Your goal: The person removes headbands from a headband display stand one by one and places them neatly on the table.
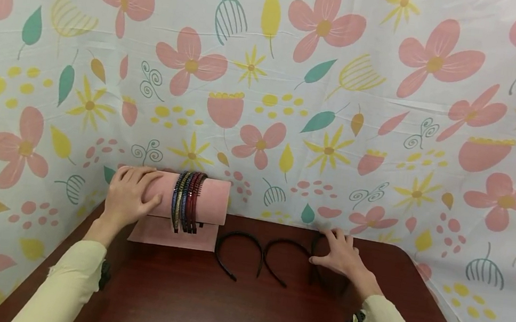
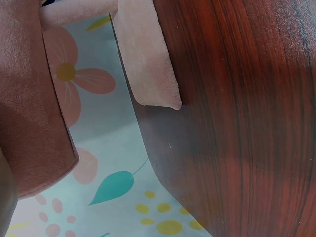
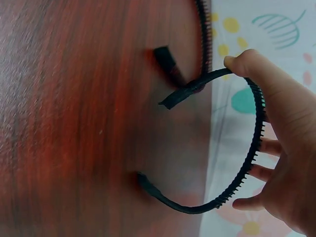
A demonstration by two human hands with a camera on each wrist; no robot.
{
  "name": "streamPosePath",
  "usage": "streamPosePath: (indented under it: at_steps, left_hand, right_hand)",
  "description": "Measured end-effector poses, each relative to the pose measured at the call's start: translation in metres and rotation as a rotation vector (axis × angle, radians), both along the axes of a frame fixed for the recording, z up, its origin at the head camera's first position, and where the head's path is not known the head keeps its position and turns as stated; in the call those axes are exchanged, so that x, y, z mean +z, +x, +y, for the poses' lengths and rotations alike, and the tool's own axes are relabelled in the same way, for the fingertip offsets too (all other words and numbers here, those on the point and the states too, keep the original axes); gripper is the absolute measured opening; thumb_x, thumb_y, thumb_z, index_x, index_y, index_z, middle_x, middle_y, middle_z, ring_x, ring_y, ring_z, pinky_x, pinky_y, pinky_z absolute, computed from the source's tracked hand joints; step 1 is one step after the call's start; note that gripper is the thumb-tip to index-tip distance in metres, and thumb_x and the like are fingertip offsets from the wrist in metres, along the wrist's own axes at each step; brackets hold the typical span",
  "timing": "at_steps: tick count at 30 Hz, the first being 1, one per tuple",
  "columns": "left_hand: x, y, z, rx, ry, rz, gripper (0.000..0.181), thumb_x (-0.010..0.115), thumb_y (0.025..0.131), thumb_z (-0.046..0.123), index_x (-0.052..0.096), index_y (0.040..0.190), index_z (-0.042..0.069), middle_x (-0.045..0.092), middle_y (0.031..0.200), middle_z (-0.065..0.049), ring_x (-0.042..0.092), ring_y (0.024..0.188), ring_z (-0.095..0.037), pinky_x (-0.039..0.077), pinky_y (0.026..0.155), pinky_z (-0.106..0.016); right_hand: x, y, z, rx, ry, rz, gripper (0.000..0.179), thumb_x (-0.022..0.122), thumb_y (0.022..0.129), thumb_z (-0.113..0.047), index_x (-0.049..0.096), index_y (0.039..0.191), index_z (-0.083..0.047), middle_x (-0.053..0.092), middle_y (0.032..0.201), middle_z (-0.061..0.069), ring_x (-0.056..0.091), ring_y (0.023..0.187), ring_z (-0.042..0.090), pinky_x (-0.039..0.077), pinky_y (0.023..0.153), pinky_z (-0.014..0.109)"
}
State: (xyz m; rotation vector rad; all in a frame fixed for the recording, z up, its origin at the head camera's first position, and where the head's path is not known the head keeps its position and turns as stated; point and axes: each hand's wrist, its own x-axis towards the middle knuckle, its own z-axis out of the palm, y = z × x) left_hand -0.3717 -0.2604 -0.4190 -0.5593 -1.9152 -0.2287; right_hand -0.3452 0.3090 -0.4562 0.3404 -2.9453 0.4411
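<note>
My left hand [image 1: 129, 193] holds the left end of a pink plush headband display roll [image 1: 214, 202], its fingers bent over the top. Several glittery headbands [image 1: 190, 195] in blue, gold and red circle the roll side by side. At the right, my right hand [image 1: 343, 255] grips a black toothed headband [image 3: 259, 111], with the thumb on one side of its curve and the fingers spread along it. Its tips point out over the table. Two more black headbands, one [image 1: 243, 234] nearer the roll and another [image 1: 290, 242] beside my right hand, lie in a row.
The roll stands on a flat pink base [image 1: 171, 233] near the table's back left. The dark red wooden table [image 1: 220, 312] meets a flower-print cloth [image 1: 268, 76] along its back edge. Black wrist cameras show at both sleeves.
</note>
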Motion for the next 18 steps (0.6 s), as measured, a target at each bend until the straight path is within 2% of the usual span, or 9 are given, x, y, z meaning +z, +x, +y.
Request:
streamPosePath:
  at_steps: [7,18]
  left_hand:
    - [-0.001,0.000,0.000,0.001,0.001,-0.003,0.060,0.045,0.091,0.059,0.070,0.118,0.012,0.067,0.117,-0.016,0.061,0.104,-0.037,0.042,0.099,-0.056]
    - [0.001,0.002,0.000,-0.006,0.001,-0.008,0.058,0.048,0.091,0.057,0.070,0.119,0.011,0.067,0.118,-0.016,0.061,0.104,-0.037,0.041,0.100,-0.056]
  right_hand:
    - [-0.016,0.000,0.015,-0.025,-0.027,-0.074,0.085,0.076,0.079,-0.050,0.045,0.146,-0.007,0.032,0.147,0.029,0.032,0.124,0.054,0.037,0.084,0.076]
    - [-0.029,-0.006,0.017,-0.063,-0.023,-0.104,0.085,0.069,0.083,-0.058,0.045,0.147,-0.008,0.036,0.146,0.029,0.035,0.125,0.054,0.037,0.083,0.071]
